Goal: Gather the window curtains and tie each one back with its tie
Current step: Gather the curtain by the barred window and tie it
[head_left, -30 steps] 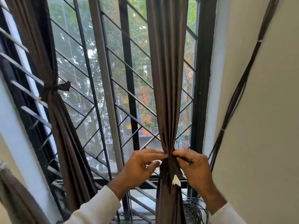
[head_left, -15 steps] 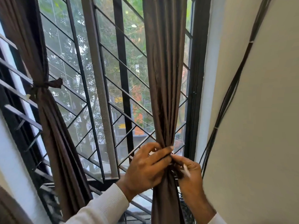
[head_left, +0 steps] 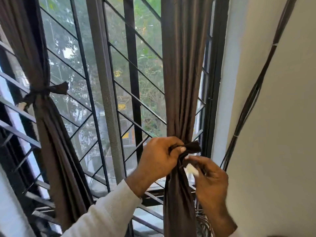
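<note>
Two brown curtains hang at a barred window. The left curtain [head_left: 42,134] is gathered and bound by a knotted dark tie [head_left: 49,90]. The right curtain [head_left: 183,82] is gathered at mid-height, where a dark tie [head_left: 193,147] wraps it with one end sticking out to the right. My left hand [head_left: 159,159] grips the gathered curtain and the tie at the wrap. My right hand [head_left: 208,175], just below and to the right, pinches the tie's other end, which carries a small white tag [head_left: 192,169].
A black metal grille [head_left: 119,117] with diagonal bars covers the glass behind the curtains. A bundle of dark cables [head_left: 251,100] runs down the cream wall on the right, ending in a coil [head_left: 203,223] near the sill.
The tie now sits wrapped round the right curtain with an end poking out to the right. My right hand has dropped lower and to the right, drawing the tagged end away.
</note>
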`<state>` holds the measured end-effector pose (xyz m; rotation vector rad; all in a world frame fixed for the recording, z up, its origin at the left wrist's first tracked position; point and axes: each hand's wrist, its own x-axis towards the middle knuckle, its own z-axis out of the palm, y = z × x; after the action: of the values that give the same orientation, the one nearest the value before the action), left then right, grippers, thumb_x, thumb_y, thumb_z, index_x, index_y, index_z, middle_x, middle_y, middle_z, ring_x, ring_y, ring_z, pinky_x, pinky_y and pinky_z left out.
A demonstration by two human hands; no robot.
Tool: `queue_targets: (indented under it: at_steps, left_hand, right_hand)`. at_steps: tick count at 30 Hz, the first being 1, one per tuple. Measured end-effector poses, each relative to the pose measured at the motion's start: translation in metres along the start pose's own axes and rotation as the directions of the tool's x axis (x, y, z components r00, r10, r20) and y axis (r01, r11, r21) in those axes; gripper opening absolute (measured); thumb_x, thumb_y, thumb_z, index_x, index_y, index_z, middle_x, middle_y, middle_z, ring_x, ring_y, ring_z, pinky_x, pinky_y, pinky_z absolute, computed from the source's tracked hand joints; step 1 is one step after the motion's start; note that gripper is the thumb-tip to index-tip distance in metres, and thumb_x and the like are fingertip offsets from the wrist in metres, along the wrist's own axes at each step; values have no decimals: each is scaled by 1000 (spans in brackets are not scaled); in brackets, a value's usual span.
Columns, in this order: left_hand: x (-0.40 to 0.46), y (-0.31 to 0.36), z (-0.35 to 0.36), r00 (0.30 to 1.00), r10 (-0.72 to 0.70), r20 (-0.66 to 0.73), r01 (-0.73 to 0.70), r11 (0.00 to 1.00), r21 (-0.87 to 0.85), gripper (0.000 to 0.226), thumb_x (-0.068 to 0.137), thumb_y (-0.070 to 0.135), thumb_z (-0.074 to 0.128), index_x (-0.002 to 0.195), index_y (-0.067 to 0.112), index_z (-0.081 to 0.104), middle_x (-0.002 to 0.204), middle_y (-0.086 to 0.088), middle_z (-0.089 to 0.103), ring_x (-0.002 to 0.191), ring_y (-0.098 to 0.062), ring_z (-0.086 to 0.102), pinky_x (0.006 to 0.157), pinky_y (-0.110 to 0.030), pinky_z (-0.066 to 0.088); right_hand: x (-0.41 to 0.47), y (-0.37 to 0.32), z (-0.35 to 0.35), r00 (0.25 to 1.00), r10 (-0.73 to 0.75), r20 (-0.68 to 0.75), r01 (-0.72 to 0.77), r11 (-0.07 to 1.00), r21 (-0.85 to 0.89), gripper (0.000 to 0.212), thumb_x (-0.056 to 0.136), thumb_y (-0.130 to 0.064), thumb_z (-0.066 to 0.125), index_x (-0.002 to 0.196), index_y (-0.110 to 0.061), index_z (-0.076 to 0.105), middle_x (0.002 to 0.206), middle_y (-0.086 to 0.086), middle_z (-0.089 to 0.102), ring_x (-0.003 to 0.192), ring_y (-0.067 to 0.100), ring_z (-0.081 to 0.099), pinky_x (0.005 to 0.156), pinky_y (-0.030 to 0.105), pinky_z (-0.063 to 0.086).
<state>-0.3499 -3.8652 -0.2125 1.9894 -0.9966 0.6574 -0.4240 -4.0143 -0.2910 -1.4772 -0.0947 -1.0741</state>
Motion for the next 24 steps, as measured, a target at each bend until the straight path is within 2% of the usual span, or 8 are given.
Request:
queue_targets:
  at_steps: [2, 5, 7, 10, 13, 17, 21, 24]
  left_hand:
    - [5, -7, -7, 998, 15, 55, -16, 1000, 21, 17, 94, 39, 67, 101, 30, 80, 79, 11, 75, 76, -8, 70, 73, -35, 58]
    - [10, -16, -14, 989, 33, 146, -42, 998, 55, 26, 92, 40, 57, 109, 36, 77, 91, 12, 78, 89, -11, 72, 80, -39, 59]
    - [12, -22, -18, 975, 71, 210, -79, 996, 29, 30, 93, 38, 53, 112, 35, 76, 94, 9, 78, 91, -14, 73, 80, -41, 60]
    - [14, -28, -20, 959, 124, 253, -116, 992, -45, 21, 96, 30, 59, 109, 33, 75, 91, 10, 76, 89, -15, 72, 79, -42, 59]
    - [11, -34, -19, 956, 204, 210, -176, 973, -146, 14, 95, 22, 71, 108, 27, 68, 88, 12, 66, 85, -13, 63, 77, -37, 54]
    - [-8, -45, -14, 947, 299, 122, -270, 941, -205, 50, 86, 13, 83, 125, 19, 52, 106, 3, 64, 97, -21, 65, 84, -44, 55]
    - [-22, -46, -11, 894, 437, -101, -445, 893, -69, 54, 91, 7, 79, 137, 13, 51, 118, -8, 63, 88, -21, 63, 76, -35, 57]
    - [-25, -49, -18, 864, 498, -73, -487, 864, 128, 53, 99, 13, 73, 149, 8, 57, 128, -16, 60, 89, -24, 63, 75, -31, 55]
  right_hand:
    - [4, -8, 13, 997, 41, -63, -40, 999, 21, 28, 85, 6, 82, 98, -18, 77, 87, 0, 79, 82, 11, 75, 81, 29, 60]
    - [8, -13, 24, 993, 100, -55, -97, 994, 48, 45, 85, 3, 84, 121, -19, 68, 78, 7, 76, 74, 13, 71, 82, 22, 59]
    - [11, -14, 25, 990, 141, -19, -141, 990, 1, 51, 87, -2, 83, 132, -23, 68, 79, 7, 78, 78, 16, 74, 86, 27, 61]
    - [12, -18, 25, 987, 160, -12, -160, 983, -85, 26, 91, -12, 82, 112, -27, 81, 90, 0, 82, 86, 19, 79, 88, 44, 64]
    - [11, -19, 28, 982, 175, -72, -181, 979, -91, 10, 94, -18, 79, 101, -23, 85, 84, 2, 81, 74, 19, 76, 80, 47, 63]
    - [18, -24, 36, 957, 263, -125, -270, 962, -41, 4, 92, -16, 81, 91, -18, 85, 79, 7, 80, 66, 17, 71, 74, 42, 59]
    - [17, -33, 46, 963, 243, -118, -255, 962, -101, 9, 91, -16, 82, 87, -23, 85, 76, 7, 79, 70, 23, 74, 80, 54, 65]
    - [10, -43, 50, 980, 182, -80, -193, 968, -158, 9, 91, -15, 83, 88, -23, 85, 77, 6, 79, 77, 36, 77, 79, 57, 65]
